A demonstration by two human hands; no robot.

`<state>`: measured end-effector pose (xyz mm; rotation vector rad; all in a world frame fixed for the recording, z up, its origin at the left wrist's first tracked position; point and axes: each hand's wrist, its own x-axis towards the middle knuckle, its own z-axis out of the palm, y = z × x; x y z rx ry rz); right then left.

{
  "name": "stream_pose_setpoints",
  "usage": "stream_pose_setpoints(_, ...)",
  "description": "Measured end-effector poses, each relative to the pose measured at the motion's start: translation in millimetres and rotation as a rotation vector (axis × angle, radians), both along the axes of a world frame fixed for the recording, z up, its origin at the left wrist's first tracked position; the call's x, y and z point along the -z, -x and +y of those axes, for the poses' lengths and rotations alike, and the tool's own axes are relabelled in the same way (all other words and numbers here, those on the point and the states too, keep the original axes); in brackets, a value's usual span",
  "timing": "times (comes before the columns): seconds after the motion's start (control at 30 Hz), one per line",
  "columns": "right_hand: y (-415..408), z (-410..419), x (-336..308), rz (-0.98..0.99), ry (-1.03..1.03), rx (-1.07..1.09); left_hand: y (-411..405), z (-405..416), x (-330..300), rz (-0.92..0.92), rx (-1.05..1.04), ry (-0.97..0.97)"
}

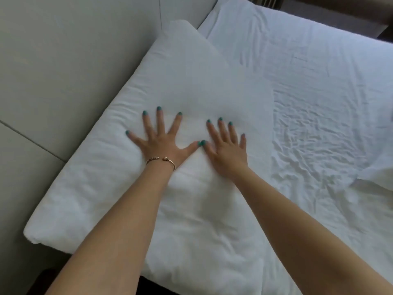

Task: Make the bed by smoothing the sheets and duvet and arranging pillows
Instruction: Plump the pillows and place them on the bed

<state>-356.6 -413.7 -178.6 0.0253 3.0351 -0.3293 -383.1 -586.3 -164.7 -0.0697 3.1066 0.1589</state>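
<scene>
A large white pillow (187, 77) lies flat along the padded headboard at the left side of the bed. My left hand (161, 141) presses on its middle with fingers spread wide, a gold bracelet on the wrist. Beside it, my right hand (227, 145) lies flat on the same pillow with straight fingers, and the two thumbs nearly touch. The white sheet (319, 103) to the right of the pillow is wrinkled. A fold of white duvet (380, 179) shows at the right edge.
A grey padded headboard (63, 71) fills the left side. Dark wooden furniture (361, 13) stands beyond the far edge of the bed at the top right. A dark floor strip (42, 279) shows at the bottom left.
</scene>
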Motion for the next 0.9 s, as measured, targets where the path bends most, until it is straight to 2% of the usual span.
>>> stream_pose_setpoints(0.1, -6, 4, 33, -0.053, -0.049, 0.01, 3, 1, 35, -0.035, -0.028, 0.074)
stream_pose_setpoints(0.3, -20, 7, 35, -0.031, 0.025, 0.067, -1, 5, 39, 0.007, -0.028, 0.117)
stream_pose_setpoints(0.47, -92, 25, 38, -0.115, 0.113, 0.104, -67, 35, 45, 0.027, -0.016, -0.083)
stream_pose_setpoints(0.6, -167, 54, 35, -0.28, 0.164, 0.008, -149, 70, 54, -0.129, 0.052, -0.146)
stream_pose_setpoints(0.67, -195, 82, 33, -0.376, 0.133, -0.111, -183, 91, 54, -0.251, 0.125, -0.057)
stream_pose_setpoints(0.73, -220, 117, 31, -0.483, 0.019, -0.207, -203, 113, 48, -0.409, 0.236, 0.087)
stream_pose_setpoints(0.83, -249, 192, 23, -0.664, -0.059, -0.131, -199, 154, 24, -0.517, 0.256, 0.16)
stream_pose_setpoints(0.9, -259, 252, 11, -0.678, -0.007, -0.02, -191, 198, 7, -0.516, 0.389, 0.202)
